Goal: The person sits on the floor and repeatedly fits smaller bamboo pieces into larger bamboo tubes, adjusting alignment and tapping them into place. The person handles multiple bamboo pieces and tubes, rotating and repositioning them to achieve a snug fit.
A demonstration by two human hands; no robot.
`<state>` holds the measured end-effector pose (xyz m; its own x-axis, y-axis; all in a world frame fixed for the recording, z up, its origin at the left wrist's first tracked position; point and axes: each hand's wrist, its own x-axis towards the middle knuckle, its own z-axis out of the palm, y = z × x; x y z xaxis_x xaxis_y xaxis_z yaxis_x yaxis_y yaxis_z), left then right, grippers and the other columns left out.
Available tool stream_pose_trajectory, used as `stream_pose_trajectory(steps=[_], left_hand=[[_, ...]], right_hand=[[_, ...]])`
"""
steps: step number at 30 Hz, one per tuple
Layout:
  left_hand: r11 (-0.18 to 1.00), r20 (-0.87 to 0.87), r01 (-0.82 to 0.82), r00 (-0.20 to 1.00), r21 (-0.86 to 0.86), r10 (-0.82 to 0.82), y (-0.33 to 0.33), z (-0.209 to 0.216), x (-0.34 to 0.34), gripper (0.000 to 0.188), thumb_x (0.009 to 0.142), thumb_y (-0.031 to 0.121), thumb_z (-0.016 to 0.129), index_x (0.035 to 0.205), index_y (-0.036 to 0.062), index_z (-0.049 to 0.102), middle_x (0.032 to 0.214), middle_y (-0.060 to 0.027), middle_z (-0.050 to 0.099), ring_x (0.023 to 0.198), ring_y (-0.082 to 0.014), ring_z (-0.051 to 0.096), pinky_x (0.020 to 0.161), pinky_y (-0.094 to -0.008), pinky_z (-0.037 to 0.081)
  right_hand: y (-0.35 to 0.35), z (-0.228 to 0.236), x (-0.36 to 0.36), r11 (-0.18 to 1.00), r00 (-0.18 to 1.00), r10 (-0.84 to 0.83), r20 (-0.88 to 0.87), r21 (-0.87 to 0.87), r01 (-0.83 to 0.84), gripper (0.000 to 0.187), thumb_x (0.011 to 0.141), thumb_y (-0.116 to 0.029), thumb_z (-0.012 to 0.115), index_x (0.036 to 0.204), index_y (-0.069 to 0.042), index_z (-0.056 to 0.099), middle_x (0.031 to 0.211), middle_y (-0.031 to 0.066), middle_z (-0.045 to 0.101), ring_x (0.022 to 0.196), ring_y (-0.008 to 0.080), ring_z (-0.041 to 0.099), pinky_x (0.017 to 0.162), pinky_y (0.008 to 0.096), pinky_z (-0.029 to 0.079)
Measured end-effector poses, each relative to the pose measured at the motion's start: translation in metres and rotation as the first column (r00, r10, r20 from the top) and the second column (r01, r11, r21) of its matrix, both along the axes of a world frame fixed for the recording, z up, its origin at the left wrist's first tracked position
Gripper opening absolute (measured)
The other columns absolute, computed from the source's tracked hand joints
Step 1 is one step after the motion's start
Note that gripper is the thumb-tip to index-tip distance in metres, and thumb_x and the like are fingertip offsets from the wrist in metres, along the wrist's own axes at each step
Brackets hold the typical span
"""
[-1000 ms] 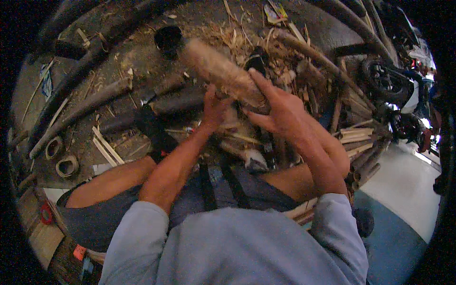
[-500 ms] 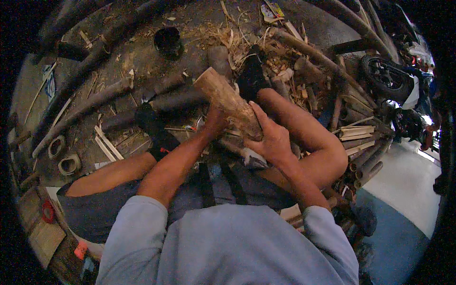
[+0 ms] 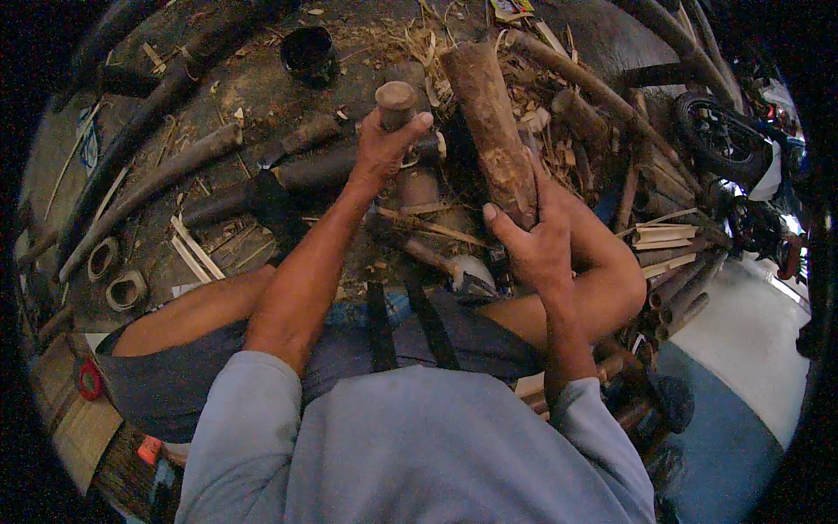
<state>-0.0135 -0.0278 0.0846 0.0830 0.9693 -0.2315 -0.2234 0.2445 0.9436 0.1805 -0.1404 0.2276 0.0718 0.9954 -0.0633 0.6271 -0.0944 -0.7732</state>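
Note:
My right hand (image 3: 539, 243) grips the lower end of a thick, bark-worn piece of log (image 3: 494, 131), which points away from me. My left hand (image 3: 381, 150) is closed round a short wooden handle (image 3: 396, 98) with a flat round end facing up. The handle's lower part is hidden behind my fingers, so I cannot tell what tool it belongs to. Beneath and between my hands lies a brown wooden block (image 3: 418, 188) on the ground. Close to my lap rests a hatchet-like tool (image 3: 472, 278) with a metal head and wooden handle.
Long poles (image 3: 157, 188) lie across the ground at left. A black bucket (image 3: 309, 58) stands at the far side. Wood shavings (image 3: 428, 44) and split strips (image 3: 665, 236) are scattered about. Two hollow rings (image 3: 127, 291) lie at left; a motorbike wheel (image 3: 717, 135) is at right.
The log piece has swung from leaning left to pointing away and right, in my right hand. My left hand has moved away from it, and the handle in it now shows.

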Motion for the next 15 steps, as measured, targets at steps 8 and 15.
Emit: stream_pose_trajectory(steps=[8, 15], left_hand=[[0.998, 0.048, 0.050, 0.998, -0.032, -0.049, -0.003, -0.017, -0.002, 0.039, 0.085, 0.030, 0.082, 0.111, 0.0051, 0.067, 0.101, -0.0026, 0.070, 0.090, -0.0143, 0.064, 0.083, -0.0319, 0.052], [0.997, 0.079, 0.036, 0.996, -0.064, -0.031, 0.000, -0.016, 0.003, 0.043, 0.086, 0.029, 0.081, 0.117, 0.0040, 0.066, 0.105, -0.0027, 0.070, 0.091, -0.0129, 0.063, 0.083, -0.0309, 0.051]], right_hand=[[0.016, 0.020, -0.011, 0.997, 0.998, 0.038, -0.053, -0.060, -0.041, 0.083, 0.080, -0.018, 0.079, 0.149, 0.004, 0.039, 0.141, 0.0204, 0.055, 0.129, 0.0268, 0.054, 0.110, 0.0372, 0.041], [0.052, 0.037, -0.026, 0.999, 0.999, -0.032, 0.013, -0.035, 0.033, 0.086, 0.077, -0.024, 0.081, 0.151, -0.008, 0.041, 0.133, 0.0198, 0.062, 0.123, 0.0268, 0.061, 0.105, 0.0379, 0.046]])
